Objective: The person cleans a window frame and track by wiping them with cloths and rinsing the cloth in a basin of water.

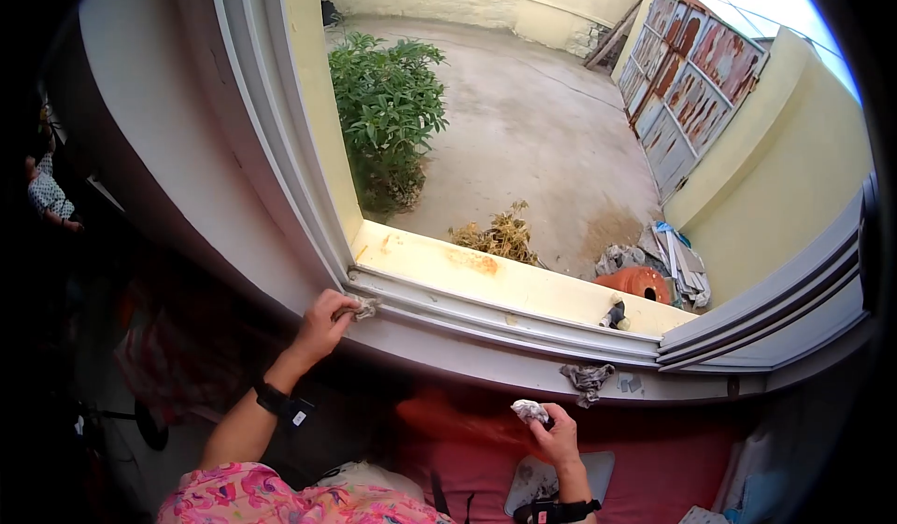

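Observation:
My left hand (321, 328) is closed on a small, dirty crumpled rag (364, 310) at the left corner of the window sill, beside the white window track (505, 317). In my right hand (559, 438), a crumpled whitish wad (529, 411) is pinched between the fingers; whether it is cloth or paper I cannot tell. That hand hovers in front of the inner sill, above the red surface. A grey crumpled rag (588, 382) lies on the inner sill just beyond it. On the outer ledge (430, 256) sits a small dark and pale object (615, 314).
Below my right hand, a light flat board (590, 482) lies on the red surface (668, 449). Sliding panes (775, 309) stand at the right of the frame. Outside are a leafy bush (388, 108), an orange pot (633, 284), stacked scraps (687, 267) and a rusty gate (696, 80).

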The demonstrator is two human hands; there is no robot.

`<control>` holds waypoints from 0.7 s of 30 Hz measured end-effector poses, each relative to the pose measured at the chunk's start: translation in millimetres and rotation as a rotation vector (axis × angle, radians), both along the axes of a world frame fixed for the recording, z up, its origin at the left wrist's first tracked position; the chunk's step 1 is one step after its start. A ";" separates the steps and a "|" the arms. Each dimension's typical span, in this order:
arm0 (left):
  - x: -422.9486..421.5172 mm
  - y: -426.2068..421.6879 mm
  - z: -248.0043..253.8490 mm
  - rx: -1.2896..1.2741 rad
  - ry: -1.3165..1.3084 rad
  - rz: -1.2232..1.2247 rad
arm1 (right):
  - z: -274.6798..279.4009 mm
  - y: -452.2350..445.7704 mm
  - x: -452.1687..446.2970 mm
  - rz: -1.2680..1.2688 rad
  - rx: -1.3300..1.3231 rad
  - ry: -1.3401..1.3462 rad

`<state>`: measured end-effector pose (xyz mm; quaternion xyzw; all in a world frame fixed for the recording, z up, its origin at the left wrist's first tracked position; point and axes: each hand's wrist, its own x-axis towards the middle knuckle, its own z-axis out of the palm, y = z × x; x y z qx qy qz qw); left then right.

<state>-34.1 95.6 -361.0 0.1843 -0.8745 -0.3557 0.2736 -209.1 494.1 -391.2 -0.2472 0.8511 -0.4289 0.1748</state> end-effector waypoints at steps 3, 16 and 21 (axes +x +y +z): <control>31.8 -7.3 -20.8 0.089 0.023 0.115 | -17.1 -27.9 10.9 0.041 -0.051 -0.094; 47.2 -0.5 -72.7 0.530 0.167 0.302 | -19.3 -166.9 16.8 0.149 0.012 0.135; 44.1 1.0 -85.0 0.636 0.223 0.222 | -35.7 -156.0 4.4 0.010 0.090 0.380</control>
